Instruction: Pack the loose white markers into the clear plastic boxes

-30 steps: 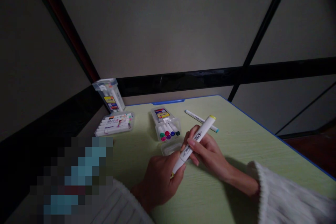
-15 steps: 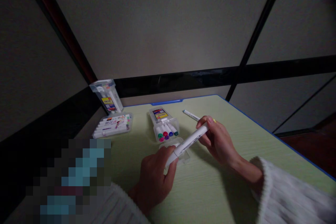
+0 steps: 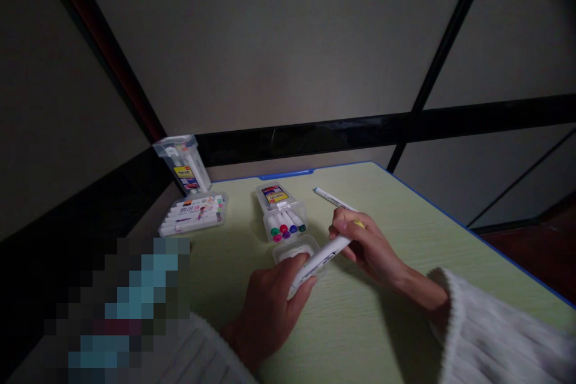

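I hold a white marker [image 3: 320,260] between both hands over the pale green table [image 3: 405,288]. My left hand [image 3: 270,309] is closed round its near end. My right hand [image 3: 366,243] grips its far end, where a bit of yellow cap shows between the fingers. The marker lies almost level, just above a clear plastic lid [image 3: 292,250]. Right behind the lid stands an open clear marker case [image 3: 281,213] with several coloured marker ends showing.
A loose white marker [image 3: 330,197] lies on the table beyond my right hand. At the far left lie a flat marker pack [image 3: 193,215] and a tilted clear marker case [image 3: 182,163]. A blurred patch [image 3: 121,306] covers the lower left. The table's blue edge [image 3: 450,216] runs along the right.
Both hands lowered the marker from a steep tilt to nearly level. My right hand slid along it to the yellow end, now mostly hidden in the fingers.
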Demonstrator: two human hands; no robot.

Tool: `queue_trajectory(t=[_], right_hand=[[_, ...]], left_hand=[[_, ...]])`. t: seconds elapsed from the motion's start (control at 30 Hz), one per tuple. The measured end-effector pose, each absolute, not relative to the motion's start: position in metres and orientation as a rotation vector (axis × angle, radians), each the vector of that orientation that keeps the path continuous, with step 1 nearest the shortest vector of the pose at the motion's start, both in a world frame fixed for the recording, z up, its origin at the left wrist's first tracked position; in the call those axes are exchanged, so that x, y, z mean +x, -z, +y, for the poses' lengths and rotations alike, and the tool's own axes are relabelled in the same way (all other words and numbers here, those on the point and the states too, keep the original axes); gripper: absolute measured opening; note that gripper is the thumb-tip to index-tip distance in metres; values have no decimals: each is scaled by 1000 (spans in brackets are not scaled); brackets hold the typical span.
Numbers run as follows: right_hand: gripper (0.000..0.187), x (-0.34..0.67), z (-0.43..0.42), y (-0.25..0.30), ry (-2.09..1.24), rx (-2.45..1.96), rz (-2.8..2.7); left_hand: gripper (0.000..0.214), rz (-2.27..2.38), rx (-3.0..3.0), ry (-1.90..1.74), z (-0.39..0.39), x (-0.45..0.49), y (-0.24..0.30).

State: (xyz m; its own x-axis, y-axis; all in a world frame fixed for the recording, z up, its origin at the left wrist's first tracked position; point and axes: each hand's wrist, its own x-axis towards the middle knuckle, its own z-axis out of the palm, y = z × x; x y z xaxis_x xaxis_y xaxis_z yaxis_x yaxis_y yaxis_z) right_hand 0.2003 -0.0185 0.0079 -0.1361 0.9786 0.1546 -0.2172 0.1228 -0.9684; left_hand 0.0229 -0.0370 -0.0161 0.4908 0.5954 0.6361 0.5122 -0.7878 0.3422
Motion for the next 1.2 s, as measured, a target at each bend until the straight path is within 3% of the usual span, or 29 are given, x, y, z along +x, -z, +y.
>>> queue_trajectory(t=[0.2, 0.73, 1.2], right_hand=[[38, 201, -17, -7, -1338, -876, -1234], [35, 198, -19, -9, -1348, -866, -1178], [29, 189, -20, -8, -1430, -804, -1028]], left_hand=[[21, 960, 2666, -1200, -38, 25, 15], [24, 964, 2663, -1173, -37, 25, 17], [18, 1115, 2708, -1459, -29, 20, 21]])
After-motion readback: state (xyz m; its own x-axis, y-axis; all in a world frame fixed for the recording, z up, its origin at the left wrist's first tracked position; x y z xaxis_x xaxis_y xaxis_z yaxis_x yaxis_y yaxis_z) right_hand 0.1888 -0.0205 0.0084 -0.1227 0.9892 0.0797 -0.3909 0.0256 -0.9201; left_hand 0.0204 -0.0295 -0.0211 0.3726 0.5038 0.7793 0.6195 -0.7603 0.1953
